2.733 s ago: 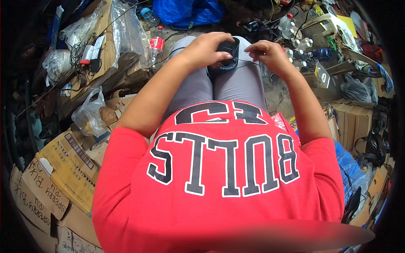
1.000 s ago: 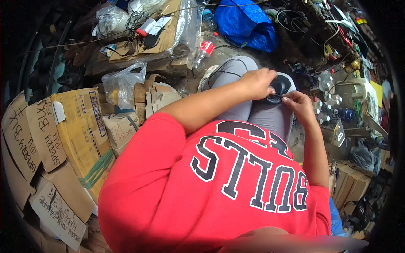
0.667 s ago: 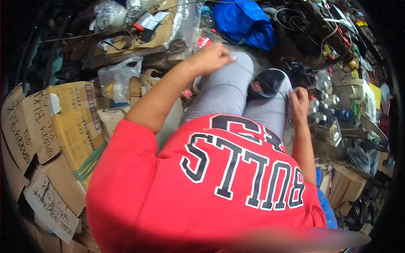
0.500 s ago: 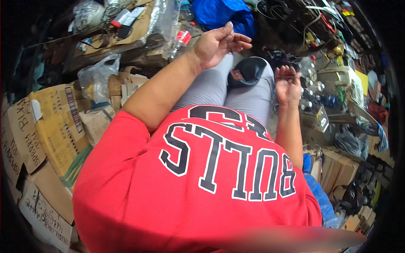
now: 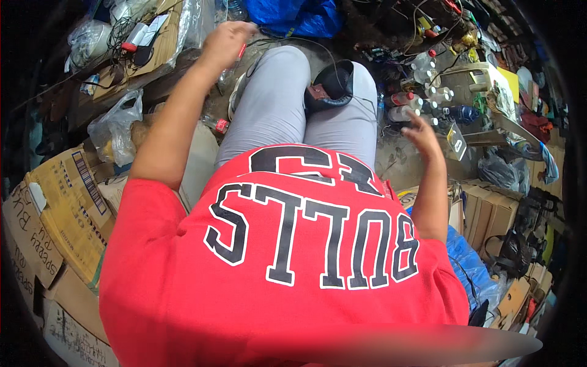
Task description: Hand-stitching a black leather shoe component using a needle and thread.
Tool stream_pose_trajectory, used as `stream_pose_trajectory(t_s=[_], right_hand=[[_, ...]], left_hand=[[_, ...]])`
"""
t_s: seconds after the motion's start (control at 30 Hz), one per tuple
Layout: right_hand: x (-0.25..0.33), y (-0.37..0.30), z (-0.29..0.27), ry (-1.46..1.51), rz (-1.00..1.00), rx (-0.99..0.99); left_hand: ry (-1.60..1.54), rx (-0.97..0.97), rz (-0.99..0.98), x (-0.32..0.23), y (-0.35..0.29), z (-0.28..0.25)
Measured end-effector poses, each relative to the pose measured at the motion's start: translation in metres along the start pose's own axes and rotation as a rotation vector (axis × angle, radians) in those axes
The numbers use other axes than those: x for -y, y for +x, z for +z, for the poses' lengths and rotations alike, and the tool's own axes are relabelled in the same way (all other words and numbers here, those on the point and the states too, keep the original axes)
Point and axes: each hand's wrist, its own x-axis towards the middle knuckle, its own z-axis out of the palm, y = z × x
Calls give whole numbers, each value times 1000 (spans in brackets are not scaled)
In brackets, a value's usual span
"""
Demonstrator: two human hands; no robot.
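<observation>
A dark shoe (image 5: 330,84) with a reddish-brown patch rests on my right thigh, against the inner side of the knee. From it a thin dark thread (image 5: 306,40) curves up and left toward my left hand (image 5: 225,46), raised beyond my left knee. That hand is closed, its fingertips smeared by motion, and it pulls the thread. More thread crosses my right thigh toward my right hand (image 5: 423,136), held beside the knee near several bottles. Its fingers are curled round the thread, though the thread's end is too fine to see.
Flattened cardboard boxes (image 5: 70,202) stand at left, with a clear plastic bag (image 5: 119,128) above them. Blue plastic sheeting (image 5: 293,17) lies at the far side. Several bottles (image 5: 411,101) and a worn pale stand (image 5: 468,79) are on the right. Stacked cartons (image 5: 486,205) sit nearer.
My left hand has moved left and a little up, away from the shoe. My right hand has dropped lower. The whole view has shifted, and the knees show more fully.
</observation>
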Motion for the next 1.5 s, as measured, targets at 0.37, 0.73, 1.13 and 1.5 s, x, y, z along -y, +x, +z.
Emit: stream_pose_trajectory(t_s=[0.37, 0.73, 1.13, 1.5], right_hand=[[167, 35, 89, -407, -212, 41], [143, 12, 103, -214, -366, -271], [147, -25, 96, -217, -154, 114], [154, -40, 75, -222, -325, -75]], left_hand=[[460, 551, 688, -29, -57, 117], [219, 488, 534, -36, -26, 118], [382, 688, 567, -55, -7, 163], [60, 945, 321, -49, 14, 139]])
